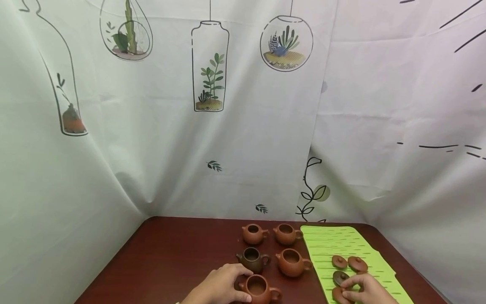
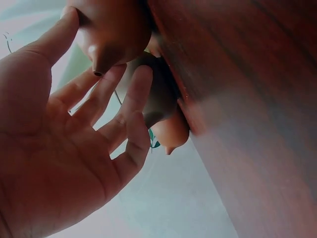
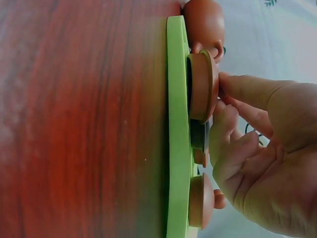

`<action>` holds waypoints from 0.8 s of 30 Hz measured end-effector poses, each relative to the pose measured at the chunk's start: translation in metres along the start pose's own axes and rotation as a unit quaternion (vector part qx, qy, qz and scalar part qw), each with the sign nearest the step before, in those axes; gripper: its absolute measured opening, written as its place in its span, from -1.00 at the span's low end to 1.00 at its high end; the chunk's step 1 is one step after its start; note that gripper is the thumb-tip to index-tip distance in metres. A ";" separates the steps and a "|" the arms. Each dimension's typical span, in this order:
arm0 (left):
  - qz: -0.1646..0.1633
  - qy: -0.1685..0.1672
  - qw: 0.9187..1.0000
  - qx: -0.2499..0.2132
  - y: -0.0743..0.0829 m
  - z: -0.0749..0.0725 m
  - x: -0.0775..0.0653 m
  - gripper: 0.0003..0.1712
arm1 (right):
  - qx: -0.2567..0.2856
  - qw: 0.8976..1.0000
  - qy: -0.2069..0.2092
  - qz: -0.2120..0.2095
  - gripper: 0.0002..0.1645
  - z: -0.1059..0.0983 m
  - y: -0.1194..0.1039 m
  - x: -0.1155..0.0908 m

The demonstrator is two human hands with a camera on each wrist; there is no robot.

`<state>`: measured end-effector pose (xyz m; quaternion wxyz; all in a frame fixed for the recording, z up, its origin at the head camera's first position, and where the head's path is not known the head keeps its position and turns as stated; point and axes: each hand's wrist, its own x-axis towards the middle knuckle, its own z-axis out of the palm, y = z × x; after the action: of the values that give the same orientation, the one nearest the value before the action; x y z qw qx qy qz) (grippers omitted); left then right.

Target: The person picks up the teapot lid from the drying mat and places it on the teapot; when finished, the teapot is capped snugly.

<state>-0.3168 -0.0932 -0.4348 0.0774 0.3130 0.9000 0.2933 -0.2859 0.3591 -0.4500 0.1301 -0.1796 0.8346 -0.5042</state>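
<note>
At the front of the table, my left hand [image 1: 222, 285] holds a reddish-brown clay teapot [image 1: 260, 297] from its spout side, thumb and fingers on opposite sides of the body. The pot has no lid on, and its handle points right. In the left wrist view the spout [image 2: 101, 62] sits between thumb and fingers. Off to the right, my right hand [image 1: 367, 288] pinches the top of a brown teapot lid [image 1: 339, 295] on the green mat [image 1: 364, 240]. From the right wrist, this lid [image 3: 200, 87] is seen edge-on, its knob hidden by fingertips. A dark lid [image 1: 339, 277] lies just behind.
Behind the held pot stands a dark lidless teapot [image 1: 252, 265], with brown lidless ones [image 1: 292, 267] beside and beyond it. More brown lids [image 1: 339, 261] lie on the mat; one is partly hidden by my right hand. Patterned white cloth [image 1: 243, 139] encloses the dark red table [image 1: 171, 253].
</note>
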 end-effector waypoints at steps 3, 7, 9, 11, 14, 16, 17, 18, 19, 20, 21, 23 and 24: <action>0.005 0.006 1.000 0.004 -0.002 0.000 -0.001 -0.49 | -0.006 1.000 -0.001 -0.002 -0.65 0.001 0.001 0.000; 0.015 0.019 1.000 0.018 -0.001 0.000 -0.001 -0.46 | -0.001 1.000 -0.006 -0.005 -0.65 0.002 0.000 0.000; 0.009 0.018 1.000 0.009 0.000 0.000 -0.001 -0.47 | -0.003 1.000 -0.008 -0.006 -0.65 0.003 -0.001 0.000; -0.004 0.016 1.000 0.000 0.000 0.000 -0.001 -0.47 | -0.009 1.000 -0.003 -0.002 -0.67 0.004 -0.003 0.001; -0.020 0.015 1.000 -0.005 0.001 0.000 0.000 -0.48 | -0.016 1.000 0.007 0.008 -0.68 0.007 -0.006 0.003; -0.027 0.013 1.000 -0.006 0.001 0.000 0.002 -0.48 | -0.018 1.000 0.008 0.004 -0.69 0.009 -0.008 0.004; -0.030 0.012 0.999 -0.006 0.001 0.000 0.002 -0.48 | -0.019 1.000 0.007 -0.002 -0.69 0.010 -0.009 0.004; -0.032 0.011 0.999 -0.006 0.001 0.000 0.002 -0.49 | -0.028 0.999 0.009 -0.013 -0.69 0.011 -0.010 0.004; -0.033 0.010 0.999 -0.007 0.002 0.000 0.002 -0.49 | -0.035 0.999 0.009 -0.024 -0.70 0.013 -0.011 0.005; -0.035 0.010 0.999 -0.008 0.002 0.000 0.002 -0.49 | -0.040 0.999 0.011 -0.032 -0.70 0.015 -0.012 0.005; -0.036 0.010 0.999 -0.008 0.002 0.001 0.002 -0.49 | -0.045 0.998 0.012 -0.038 -0.71 0.017 -0.014 0.007; -0.041 0.011 0.999 -0.008 0.002 0.001 0.002 -0.49 | -0.060 0.997 0.022 -0.041 -0.72 0.023 -0.017 0.009; -0.043 0.012 0.999 -0.007 0.003 0.001 0.002 -0.49 | -0.062 0.997 0.025 -0.038 -0.72 0.026 -0.019 0.011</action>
<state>-0.3166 -0.0899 -0.4339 0.0811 0.2698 0.9114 0.2998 -0.2821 0.3259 -0.4452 0.0782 -0.2064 0.8598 -0.4604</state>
